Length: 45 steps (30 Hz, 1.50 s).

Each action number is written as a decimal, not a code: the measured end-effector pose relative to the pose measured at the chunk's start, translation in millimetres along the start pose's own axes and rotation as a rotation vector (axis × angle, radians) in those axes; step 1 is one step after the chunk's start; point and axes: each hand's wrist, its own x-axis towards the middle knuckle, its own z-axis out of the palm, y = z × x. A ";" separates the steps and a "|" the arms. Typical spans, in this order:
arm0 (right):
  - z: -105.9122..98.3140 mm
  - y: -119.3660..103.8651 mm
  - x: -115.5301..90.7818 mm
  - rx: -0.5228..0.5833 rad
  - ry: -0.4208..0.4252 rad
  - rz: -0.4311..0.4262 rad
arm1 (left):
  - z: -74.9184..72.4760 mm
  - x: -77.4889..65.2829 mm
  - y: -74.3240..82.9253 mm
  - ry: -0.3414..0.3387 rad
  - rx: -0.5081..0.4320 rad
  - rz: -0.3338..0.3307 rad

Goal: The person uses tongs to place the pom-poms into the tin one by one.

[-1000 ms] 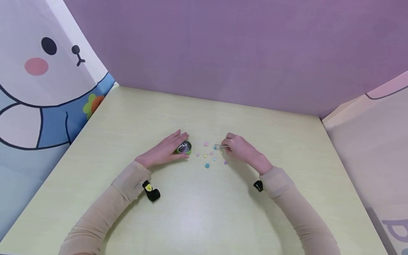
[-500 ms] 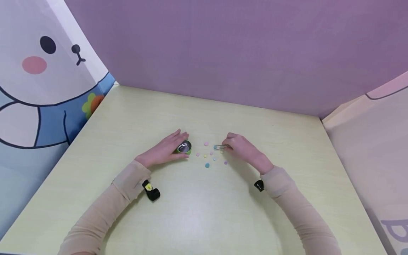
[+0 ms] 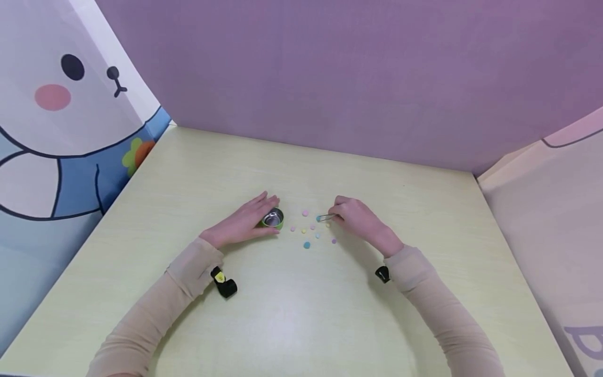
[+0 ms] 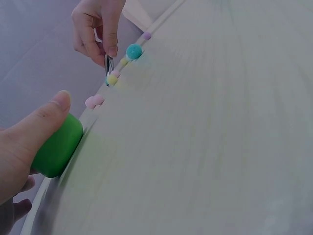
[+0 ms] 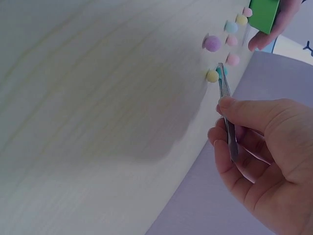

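Note:
My left hand [image 3: 245, 219] holds a small green bowl [image 3: 272, 225] with a shiny metal inside, thumb on the near side and fingers on the far side. The bowl's green wall [image 4: 62, 147] shows beside the thumb in the left wrist view. My right hand [image 3: 355, 217] pinches metal tweezers [image 5: 227, 115] between thumb and fingers. Their tips are at a small teal pom-pom [image 5: 224, 73], on both sides of it as far as I can see. A yellow pom-pom [image 5: 212, 76] sits right beside the tips.
Several more pom-poms lie scattered between the hands, among them a pink one [image 3: 304, 213], a larger teal one [image 3: 306, 245] and a purple one [image 5: 212, 43]. The pale wooden table [image 3: 292, 314] meets a purple panel [image 3: 330, 78] at the back.
The tweezers' tips shift slightly around the teal pom-pom and look closer together than a second ago. My left hand and the bowl stay in place.

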 end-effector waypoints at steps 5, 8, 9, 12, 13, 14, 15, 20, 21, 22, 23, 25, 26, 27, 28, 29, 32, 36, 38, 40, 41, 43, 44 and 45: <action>0.2 -0.6 0.3 -0.008 0.009 -0.007 | 0.2 0.1 -0.4 -0.003 0.000 -0.001; 1.1 -0.8 0.9 -0.016 0.020 -0.014 | -0.1 -0.5 -0.6 -0.003 0.005 -0.001; 1.5 -0.8 1.0 -0.020 0.023 -0.016 | -0.3 -0.8 -0.7 -0.002 0.007 0.000; 2.8 -0.9 1.6 -0.035 0.031 -0.020 | -1.0 -1.7 -0.3 0.003 0.006 0.006; 3.3 -0.9 1.8 -0.042 0.033 -0.020 | -1.0 -1.9 -0.3 0.004 0.004 0.007; 3.6 -0.9 1.9 -0.048 0.034 -0.019 | -0.9 -2.1 -0.2 0.003 0.002 0.006; 3.9 -0.9 1.9 -0.054 0.034 -0.017 | -0.8 -2.2 0.0 0.000 -0.001 0.005; 4.3 -1.2 1.6 -0.069 0.029 -0.007 | 0.7 -2.5 -0.6 -0.005 -0.004 -0.005; 4.1 -1.4 1.3 -0.069 0.028 -0.007 | 0.9 -2.5 -0.8 -0.005 -0.004 -0.005; 3.7 -1.5 1.0 -0.071 0.028 -0.007 | 1.1 -2.5 -1.1 -0.004 -0.003 -0.005; 3.4 -1.6 0.9 -0.072 0.028 -0.006 | 1.3 -2.5 -1.2 -0.004 -0.002 -0.006; 2.6 -1.7 0.4 -0.076 0.032 -0.011 | 1.5 -2.2 -1.4 -0.005 -0.004 -0.005; 2.3 -1.7 0.5 -0.078 0.035 -0.014 | 1.5 -2.2 -1.6 -0.006 -0.003 -0.006; 2.0 -1.7 0.6 -0.080 0.039 -0.018 | 1.5 -2.2 -1.7 -0.007 -0.002 -0.007; 1.8 -1.6 0.7 -0.082 0.042 -0.021 | 1.4 -2.2 -1.7 -0.008 -0.001 -0.007; 1.7 -1.6 1.0 -0.083 0.046 -0.023 | 1.2 -2.2 -1.8 -0.009 0.000 -0.007; 0.6 -1.8 1.1 -0.086 0.053 -0.025 | 1.0 -1.9 -1.7 -0.011 0.003 -0.008; -0.3 -1.9 0.9 -0.087 0.047 -0.027 | 1.1 -1.3 -1.5 -0.009 -0.003 -0.005; -0.2 -1.5 0.8 -0.089 0.042 -0.031 | 1.0 -1.1 -1.2 -0.009 -0.006 -0.005; 0.1 -1.1 0.5 -0.090 0.039 -0.035 | 0.8 -1.2 -0.8 -0.010 -0.007 -0.006; 0.2 -0.9 0.2 -0.091 0.041 -0.036 | 0.6 -1.3 -0.6 -0.010 -0.007 -0.006; 0.5 -0.5 -0.2 -0.100 0.045 -0.040 | 0.1 -1.5 0.0 -0.011 -0.008 -0.007; 0.7 -0.2 -0.4 -0.103 0.049 -0.041 | -0.1 -1.6 0.2 -0.012 -0.008 -0.007; 0.8 0.0 -0.4 -0.108 0.051 -0.042 | -0.4 -1.7 0.5 -0.013 -0.008 -0.008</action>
